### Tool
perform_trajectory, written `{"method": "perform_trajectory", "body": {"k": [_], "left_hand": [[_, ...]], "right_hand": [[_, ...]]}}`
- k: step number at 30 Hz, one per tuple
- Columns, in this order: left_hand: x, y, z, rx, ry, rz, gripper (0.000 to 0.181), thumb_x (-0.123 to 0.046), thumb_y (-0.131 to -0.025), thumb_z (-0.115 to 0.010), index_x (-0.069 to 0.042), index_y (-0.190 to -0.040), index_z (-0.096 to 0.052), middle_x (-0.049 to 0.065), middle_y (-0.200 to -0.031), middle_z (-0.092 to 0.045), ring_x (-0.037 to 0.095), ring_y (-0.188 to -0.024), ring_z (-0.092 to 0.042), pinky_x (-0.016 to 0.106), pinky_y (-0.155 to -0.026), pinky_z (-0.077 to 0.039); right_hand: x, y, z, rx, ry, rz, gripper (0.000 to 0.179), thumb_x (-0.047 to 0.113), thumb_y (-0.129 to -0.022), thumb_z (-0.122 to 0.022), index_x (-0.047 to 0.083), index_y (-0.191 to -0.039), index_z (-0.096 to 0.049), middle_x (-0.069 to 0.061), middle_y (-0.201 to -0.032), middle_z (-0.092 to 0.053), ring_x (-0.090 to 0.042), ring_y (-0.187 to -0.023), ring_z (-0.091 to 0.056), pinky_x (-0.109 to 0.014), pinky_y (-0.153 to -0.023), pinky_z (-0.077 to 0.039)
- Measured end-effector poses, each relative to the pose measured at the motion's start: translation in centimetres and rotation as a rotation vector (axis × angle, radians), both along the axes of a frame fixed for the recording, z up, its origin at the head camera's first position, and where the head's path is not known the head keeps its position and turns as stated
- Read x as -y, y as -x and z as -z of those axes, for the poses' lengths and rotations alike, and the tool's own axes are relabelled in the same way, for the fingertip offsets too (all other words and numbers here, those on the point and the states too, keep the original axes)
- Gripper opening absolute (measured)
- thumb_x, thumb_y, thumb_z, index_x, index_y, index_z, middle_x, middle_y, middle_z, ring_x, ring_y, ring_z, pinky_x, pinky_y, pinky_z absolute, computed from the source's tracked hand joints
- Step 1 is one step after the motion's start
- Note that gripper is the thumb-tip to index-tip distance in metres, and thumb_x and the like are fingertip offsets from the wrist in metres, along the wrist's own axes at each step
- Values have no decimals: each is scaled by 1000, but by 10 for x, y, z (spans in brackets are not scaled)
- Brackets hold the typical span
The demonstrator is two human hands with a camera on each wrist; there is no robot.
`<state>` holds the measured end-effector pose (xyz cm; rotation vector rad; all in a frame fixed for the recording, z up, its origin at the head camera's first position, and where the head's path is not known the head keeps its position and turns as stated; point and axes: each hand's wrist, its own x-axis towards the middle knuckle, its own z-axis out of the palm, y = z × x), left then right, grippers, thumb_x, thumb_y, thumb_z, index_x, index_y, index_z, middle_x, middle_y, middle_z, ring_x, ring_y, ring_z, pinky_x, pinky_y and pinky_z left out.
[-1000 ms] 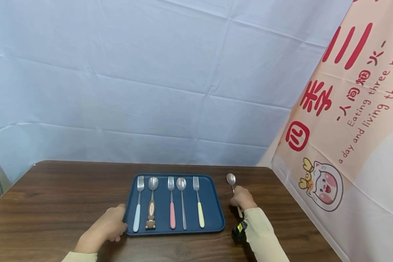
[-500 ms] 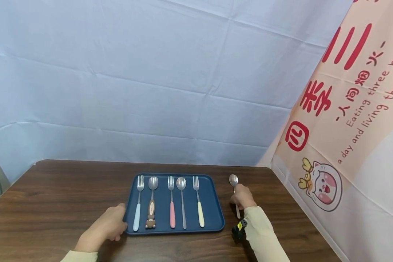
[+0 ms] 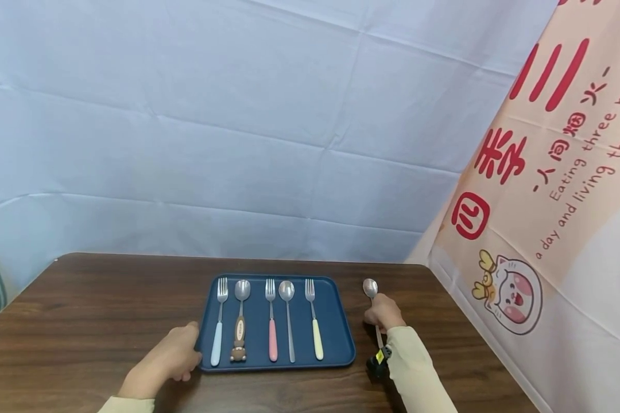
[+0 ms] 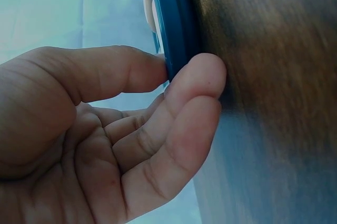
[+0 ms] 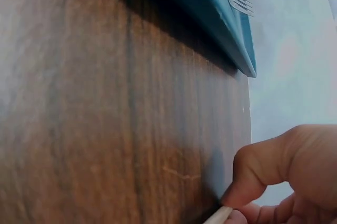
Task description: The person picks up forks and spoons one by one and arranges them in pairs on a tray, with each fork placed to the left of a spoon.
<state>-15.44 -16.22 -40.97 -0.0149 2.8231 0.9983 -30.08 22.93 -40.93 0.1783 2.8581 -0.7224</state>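
Note:
My left hand [image 3: 170, 353] grips the left edge of a dark blue tray [image 3: 336, 327]; in the left wrist view the thumb lies on the rim [image 4: 174, 24] and the fingertips under it. To the right of the tray, my right hand [image 3: 384, 312] pinches the handle of a metal spoon [image 3: 370, 287], whose bowl points away from me. The right wrist view shows the pale handle end [image 5: 218, 216] between thumb and fingers, low over the wood. In the tray lie a light-blue-handled fork [image 3: 216, 344], a brown bear-handled spoon [image 3: 239, 332], a pink-handled fork [image 3: 272, 341], a plain metal spoon [image 3: 289, 327] and a yellow-handled fork [image 3: 317, 338].
A dark wooden table [image 3: 108, 298] carries everything. Behind it hangs a pale cloth [image 3: 237, 143], and a printed cloth [image 3: 563, 172] runs along the right side. A black wrist camera [image 3: 377, 367] sits at the right sleeve.
The spoon in my right hand has shifted slightly right and towards me, and its angle has changed a little. My left hand keeps its place on the tray.

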Motion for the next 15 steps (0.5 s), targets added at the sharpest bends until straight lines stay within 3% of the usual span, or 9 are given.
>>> {"method": "perform_trajectory", "body": {"k": [7,15], "left_hand": [[0,3,0,-4,0,4,42,9,-80,-57,23,-116,-39,9,-55,-49,16,-38,-52,27,-38,-43],[1,6,0,-6,11,9,45,9,-80,-57,24,-118,-37,9,-55,-50,16,-38,-52,27,-38,-44]], "right_hand": [[-2,-1,-4,2,2,-9,6,1,-83,-57,-5,-83,-55,-15,-73,-53,-27,-59,-55,-33,-45,-48],[-1,-4,-24,-54,43,-23,7,-1,-75,-60,-4,-77,-54,-15,-70,-51,-26,-54,-53,-32,-43,-47]]}}
